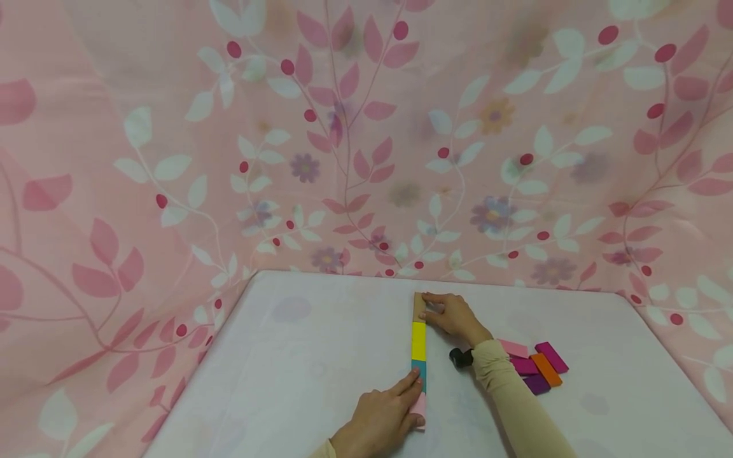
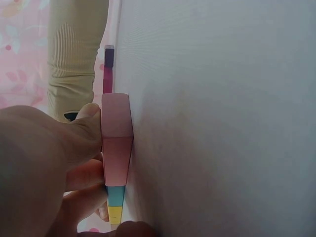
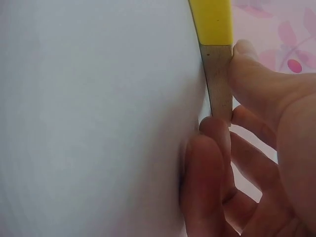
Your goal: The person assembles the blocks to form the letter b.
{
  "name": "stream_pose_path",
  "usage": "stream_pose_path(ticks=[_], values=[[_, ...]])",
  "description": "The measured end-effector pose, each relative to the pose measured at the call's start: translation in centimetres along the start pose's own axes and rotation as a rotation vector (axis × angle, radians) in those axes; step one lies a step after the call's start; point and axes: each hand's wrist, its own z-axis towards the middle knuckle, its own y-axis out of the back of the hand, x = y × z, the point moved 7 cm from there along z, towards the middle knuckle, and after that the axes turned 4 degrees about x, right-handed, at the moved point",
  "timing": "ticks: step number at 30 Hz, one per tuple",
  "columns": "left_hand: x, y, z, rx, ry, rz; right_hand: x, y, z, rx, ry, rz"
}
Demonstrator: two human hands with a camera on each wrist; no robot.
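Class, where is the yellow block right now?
In the head view, the yellow block lies just right of centre on the white table, in the row between the tan block and the teal block.

Four flat blocks, end to end, one straight row. Tan block (image 1: 419, 306) at right hand (image 1: 453, 318); yellow block (image 1: 418, 341) between hands; teal block (image 1: 419, 365), pink block (image 1: 420, 404) under left hand's (image 1: 379, 415) fingers, thumb.

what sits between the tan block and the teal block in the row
The yellow block lies between the tan block and the teal block, as the head view shows.
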Motion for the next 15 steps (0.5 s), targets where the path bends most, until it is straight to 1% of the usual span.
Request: stream_pose_path(ticks=[6,9,15], values=[[-0.07,0.11,-0.1,-0.024,-0.01,0.003,-0.11,-0.35,0.01,0.028,-0.014,-0.024],[-0.11,0.16,-0.13,-0.029,-0.014,0.0,-0.18,-0.4,-0.09,0.029,-0.007,-0.031],[-0.09,0.11,-0.11,-0.02,-0.014,-0.011,-0.57,-0.25,-0.56,0.032,-0.007,0.055]])
